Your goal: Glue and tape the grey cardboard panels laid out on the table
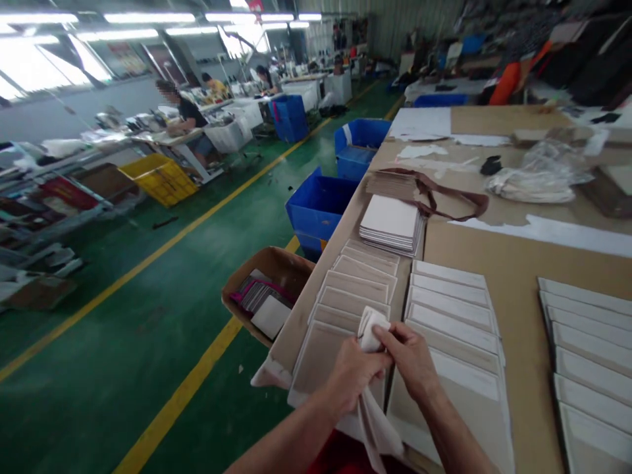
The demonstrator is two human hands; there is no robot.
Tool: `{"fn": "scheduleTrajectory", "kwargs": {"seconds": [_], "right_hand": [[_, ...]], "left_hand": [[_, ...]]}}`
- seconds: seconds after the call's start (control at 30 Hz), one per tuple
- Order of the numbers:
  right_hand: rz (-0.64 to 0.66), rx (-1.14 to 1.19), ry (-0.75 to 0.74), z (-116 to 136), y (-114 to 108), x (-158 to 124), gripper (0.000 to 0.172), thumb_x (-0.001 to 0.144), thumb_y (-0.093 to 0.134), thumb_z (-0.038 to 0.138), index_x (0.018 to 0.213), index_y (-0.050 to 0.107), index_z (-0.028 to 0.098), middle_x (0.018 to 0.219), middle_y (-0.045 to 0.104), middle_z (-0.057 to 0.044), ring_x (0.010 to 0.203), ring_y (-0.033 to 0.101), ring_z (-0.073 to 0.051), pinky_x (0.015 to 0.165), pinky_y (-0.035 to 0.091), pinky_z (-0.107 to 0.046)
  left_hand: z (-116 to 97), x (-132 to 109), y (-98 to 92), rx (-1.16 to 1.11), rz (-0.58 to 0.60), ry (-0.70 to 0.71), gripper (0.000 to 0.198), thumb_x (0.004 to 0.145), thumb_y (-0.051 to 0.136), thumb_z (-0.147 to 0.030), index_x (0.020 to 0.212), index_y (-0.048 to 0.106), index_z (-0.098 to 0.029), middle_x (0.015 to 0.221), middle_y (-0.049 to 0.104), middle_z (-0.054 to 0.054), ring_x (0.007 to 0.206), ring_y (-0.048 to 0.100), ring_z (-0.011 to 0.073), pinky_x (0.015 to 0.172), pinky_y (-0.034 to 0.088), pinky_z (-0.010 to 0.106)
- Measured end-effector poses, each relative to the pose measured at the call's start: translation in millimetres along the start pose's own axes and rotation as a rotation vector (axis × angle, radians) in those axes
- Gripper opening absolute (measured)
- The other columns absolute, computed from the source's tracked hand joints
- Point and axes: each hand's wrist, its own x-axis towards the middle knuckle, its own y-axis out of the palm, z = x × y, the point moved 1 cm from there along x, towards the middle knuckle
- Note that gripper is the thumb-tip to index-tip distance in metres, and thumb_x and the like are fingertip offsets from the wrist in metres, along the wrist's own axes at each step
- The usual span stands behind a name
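A pale strip of cloth, folded over at its top, is held above the table's near edge. My left hand is closed round it, and its tail hangs down below. The fingers of my right hand pinch the folded part from the right. Under my hands lie overlapping flat beige panels with pale edges, a left row and a middle row. Farther back a neat stack of white panels stands beside a brown strap.
Another row of panels lies at the right of the table. Crumpled plastic is farther back. Left of the table stand a cardboard box holding panels and blue bins. People sit at machines in the back left.
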Motion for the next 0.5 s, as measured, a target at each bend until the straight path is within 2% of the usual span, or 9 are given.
{"fn": "scheduleTrajectory", "kwargs": {"seconds": [0.13,0.27,0.37,0.5], "right_hand": [[0.108,-0.006,0.001,0,59,-32,0.036,0.078,0.064,0.056,0.072,0.063,0.021,0.052,0.048,0.004,0.047,0.039,-0.012,0.046,0.031,-0.026],[0.082,-0.081,-0.025,3,94,-50,0.039,0.08,0.061,0.058,0.072,0.064,0.02,0.058,0.05,0.002,0.056,0.043,-0.013,0.053,0.035,-0.026],[0.067,-0.068,-0.043,1,108,-55,0.037,0.079,0.062,0.057,0.078,0.065,0.021,0.064,0.054,0.002,0.06,0.046,-0.014,0.058,0.038,-0.026],[0.051,-0.121,-0.045,-1,117,-55,0.036,0.069,0.072,0.054,0.065,0.062,0.02,0.057,0.049,0.004,0.056,0.039,-0.012,0.054,0.033,-0.025]], "left_hand": [[12,-41,-63.0,-0.142,0.057,-0.054,0.036,0.064,0.073,-0.038,0.086,0.069,-0.011,0.068,0.067,0.004,0.052,0.06,0.0119,0.045,0.041,0.02],[28,-64,-109.6,-0.336,0.043,-0.101,0.039,0.067,0.07,-0.04,0.089,0.069,-0.008,0.073,0.07,0.009,0.058,0.065,0.0153,0.053,0.051,0.025],[42,-70,-126.4,-0.416,-0.033,-0.085,0.041,0.065,0.074,-0.037,0.092,0.068,-0.006,0.072,0.071,0.01,0.059,0.065,0.0166,0.057,0.053,0.027],[56,-69,-130.0,-0.54,-0.122,-0.011,0.048,0.057,0.081,-0.028,0.098,0.067,-0.008,0.081,0.072,0.01,0.06,0.065,0.016,0.058,0.053,0.027]]}}
